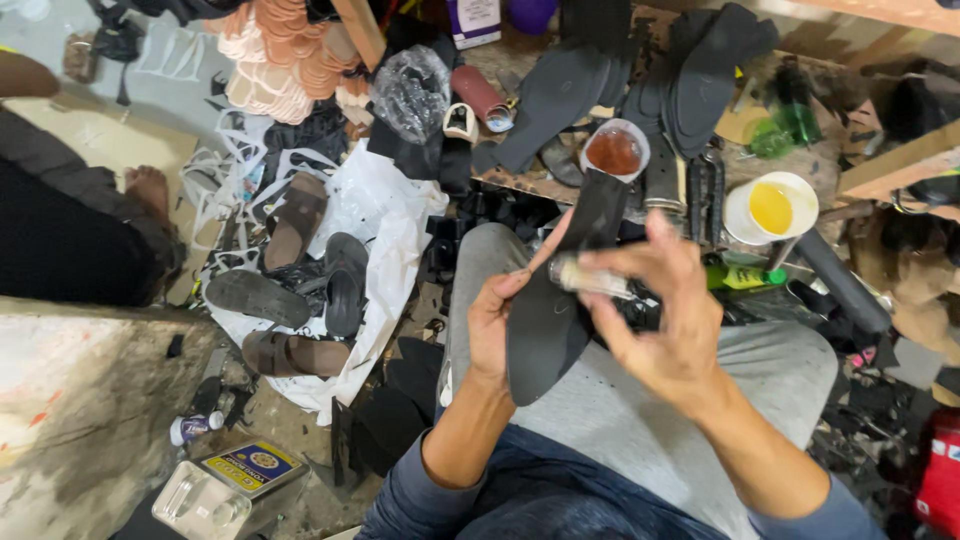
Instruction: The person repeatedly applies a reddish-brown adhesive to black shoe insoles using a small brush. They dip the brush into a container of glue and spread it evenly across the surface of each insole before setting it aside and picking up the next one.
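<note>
Hands grip sole (pixel 545 330); right (pixel 665 320) pinches brush (pixel 590 280).

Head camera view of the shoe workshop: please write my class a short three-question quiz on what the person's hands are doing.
1. True or false: the left hand holds a black shoe sole.
2. What does the right hand hold against the sole?
A) a small brush
B) a hammer
C) scissors
3. What colour is the liquid in the white tub on the bench?

Key:
1. True.
2. A: the fingers pinch a small brush.
3. Yellow.
</note>
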Demonstrator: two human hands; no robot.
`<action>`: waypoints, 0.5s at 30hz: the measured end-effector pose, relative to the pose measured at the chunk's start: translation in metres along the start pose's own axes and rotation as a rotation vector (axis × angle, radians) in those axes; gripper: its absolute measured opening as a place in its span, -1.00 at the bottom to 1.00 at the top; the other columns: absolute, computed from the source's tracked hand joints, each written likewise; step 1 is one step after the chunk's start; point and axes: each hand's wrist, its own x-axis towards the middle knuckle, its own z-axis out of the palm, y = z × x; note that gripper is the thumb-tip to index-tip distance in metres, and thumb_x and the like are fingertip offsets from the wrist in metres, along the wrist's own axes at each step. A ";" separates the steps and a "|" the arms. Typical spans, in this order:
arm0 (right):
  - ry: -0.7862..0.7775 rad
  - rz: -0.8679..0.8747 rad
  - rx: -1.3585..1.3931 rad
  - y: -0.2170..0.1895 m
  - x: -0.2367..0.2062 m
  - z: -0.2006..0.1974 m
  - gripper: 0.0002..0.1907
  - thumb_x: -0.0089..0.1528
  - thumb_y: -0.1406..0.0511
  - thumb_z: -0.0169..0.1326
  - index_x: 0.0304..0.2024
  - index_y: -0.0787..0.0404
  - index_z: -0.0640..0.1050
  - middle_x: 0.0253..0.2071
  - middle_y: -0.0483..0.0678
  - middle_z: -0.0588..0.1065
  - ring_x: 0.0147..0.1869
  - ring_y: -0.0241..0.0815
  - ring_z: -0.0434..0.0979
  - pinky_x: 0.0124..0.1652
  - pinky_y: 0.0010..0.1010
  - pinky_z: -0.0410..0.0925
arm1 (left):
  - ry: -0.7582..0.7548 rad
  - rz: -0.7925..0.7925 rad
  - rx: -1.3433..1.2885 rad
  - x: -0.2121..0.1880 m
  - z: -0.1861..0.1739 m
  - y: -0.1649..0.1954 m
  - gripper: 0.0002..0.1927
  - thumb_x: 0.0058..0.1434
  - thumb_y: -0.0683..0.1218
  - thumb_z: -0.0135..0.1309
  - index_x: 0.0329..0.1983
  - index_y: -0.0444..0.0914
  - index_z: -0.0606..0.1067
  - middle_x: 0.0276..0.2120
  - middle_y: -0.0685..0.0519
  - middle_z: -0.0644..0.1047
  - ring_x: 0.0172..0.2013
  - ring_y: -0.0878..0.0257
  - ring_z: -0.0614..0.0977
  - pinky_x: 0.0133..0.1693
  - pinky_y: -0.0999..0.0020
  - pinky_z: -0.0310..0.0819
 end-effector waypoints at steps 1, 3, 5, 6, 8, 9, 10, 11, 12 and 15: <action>-0.007 -0.054 -0.031 -0.003 -0.003 0.001 0.03 0.13 0.52 0.33 0.49 0.23 0.01 -0.08 0.04 0.61 -0.01 -0.12 0.62 0.15 -0.29 0.33 | 0.024 0.025 0.057 -0.001 0.000 0.000 -0.21 0.44 0.09 -0.26 0.64 -0.36 -0.06 0.48 -0.16 0.22 0.41 0.10 0.33 0.46 0.24 0.12; 0.022 -0.034 -0.031 -0.007 -0.008 0.003 0.01 0.17 0.52 0.34 0.49 0.23 0.00 -0.07 0.02 0.62 -0.01 -0.13 0.60 0.16 -0.30 0.31 | 0.029 0.019 -0.006 0.000 0.000 -0.002 -0.18 0.55 0.22 -0.33 0.68 -0.37 -0.04 0.48 -0.17 0.24 0.39 0.10 0.35 0.44 0.26 0.15; 0.057 0.059 0.005 -0.011 -0.011 0.004 -0.02 0.24 0.52 0.32 0.51 0.22 -0.01 -0.03 0.02 0.61 0.02 -0.15 0.59 0.19 -0.37 0.33 | 0.060 0.010 -0.022 0.000 -0.001 -0.005 -0.14 0.58 0.32 -0.37 0.68 -0.36 -0.02 0.46 -0.17 0.25 0.37 0.11 0.37 0.43 0.28 0.18; 0.058 0.076 0.010 -0.012 -0.012 0.004 -0.02 0.25 0.52 0.32 0.52 0.22 -0.01 -0.02 0.02 0.61 0.03 -0.16 0.60 0.20 -0.38 0.33 | 0.072 0.014 0.007 0.000 -0.002 -0.007 -0.13 0.55 0.35 -0.39 0.67 -0.34 -0.02 0.45 -0.17 0.26 0.36 0.11 0.37 0.42 0.28 0.18; -0.017 -0.009 -0.001 -0.015 -0.014 0.006 0.02 0.13 0.51 0.32 0.49 0.23 0.02 -0.05 0.04 0.61 0.02 -0.12 0.61 0.23 -0.27 0.28 | 0.076 0.034 0.068 0.001 -0.003 -0.009 -0.11 0.52 0.39 -0.41 0.65 -0.32 0.00 0.43 -0.15 0.27 0.35 0.11 0.38 0.39 0.27 0.20; -0.024 -0.035 -0.018 -0.016 -0.015 0.006 0.02 0.12 0.51 0.33 0.48 0.24 0.01 -0.06 0.04 0.61 0.01 -0.11 0.61 0.21 -0.25 0.26 | 0.072 0.042 0.089 0.001 -0.003 -0.010 -0.11 0.50 0.40 -0.42 0.63 -0.33 0.01 0.44 -0.15 0.27 0.35 0.11 0.38 0.38 0.26 0.21; -0.030 -0.062 -0.036 -0.018 -0.016 0.007 0.03 0.10 0.50 0.34 0.47 0.25 0.01 -0.07 0.05 0.62 0.00 -0.09 0.60 0.20 -0.24 0.24 | 0.068 0.051 0.112 0.002 -0.003 -0.010 -0.10 0.49 0.40 -0.44 0.61 -0.34 0.01 0.44 -0.14 0.27 0.36 0.10 0.38 0.37 0.24 0.21; -0.035 -0.095 -0.053 -0.019 -0.017 0.008 0.04 0.08 0.50 0.35 0.46 0.26 0.01 -0.08 0.05 0.62 -0.01 -0.08 0.60 0.18 -0.22 0.23 | 0.067 0.035 0.068 0.002 -0.003 -0.011 -0.09 0.52 0.42 -0.45 0.63 -0.33 0.02 0.44 -0.14 0.27 0.35 0.10 0.38 0.38 0.25 0.21; -0.007 -0.035 -0.035 -0.020 -0.018 0.008 0.03 0.15 0.52 0.34 0.49 0.25 0.00 -0.05 0.05 0.61 0.01 -0.10 0.60 0.18 -0.30 0.27 | 0.071 0.019 0.023 0.003 -0.003 -0.011 -0.09 0.54 0.43 -0.46 0.65 -0.33 0.02 0.44 -0.15 0.27 0.35 0.09 0.37 0.40 0.25 0.21; 0.015 0.056 0.011 -0.022 -0.021 0.010 0.01 0.22 0.54 0.32 0.53 0.24 -0.01 0.00 0.05 0.61 0.04 -0.13 0.60 0.19 -0.39 0.34 | 0.117 0.012 0.085 0.003 -0.005 -0.011 -0.06 0.49 0.45 -0.50 0.63 -0.33 0.03 0.45 -0.15 0.26 0.38 0.09 0.35 0.42 0.24 0.20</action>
